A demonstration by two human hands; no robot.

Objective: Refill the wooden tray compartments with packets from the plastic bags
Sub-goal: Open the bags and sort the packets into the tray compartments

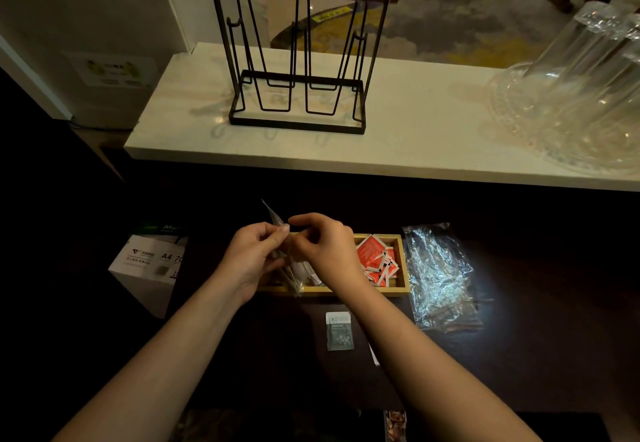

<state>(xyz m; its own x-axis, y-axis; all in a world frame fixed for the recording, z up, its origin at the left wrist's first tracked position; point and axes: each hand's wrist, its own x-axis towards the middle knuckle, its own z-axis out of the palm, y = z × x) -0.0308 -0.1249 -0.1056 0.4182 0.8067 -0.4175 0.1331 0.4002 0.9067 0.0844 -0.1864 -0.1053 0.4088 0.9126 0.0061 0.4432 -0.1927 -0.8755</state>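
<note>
A wooden tray (401,261) lies on the dark counter, its right compartment filled with several red-orange packets (375,258). Above the tray's left part, my left hand (254,254) and my right hand (323,244) both pinch a clear plastic bag (275,216) holding pale packets; its top corner sticks up between my fingers. The tray's left compartments are mostly hidden by my hands. An empty crumpled plastic bag (440,275) lies right of the tray. A single grey-green packet (339,330) lies in front of the tray.
A white stone ledge (415,136) runs behind the counter, carrying a black wire rack (298,60) with a wooden handle and a glass stand (581,95) at right. A white A4 paper box (149,265) sits low at left.
</note>
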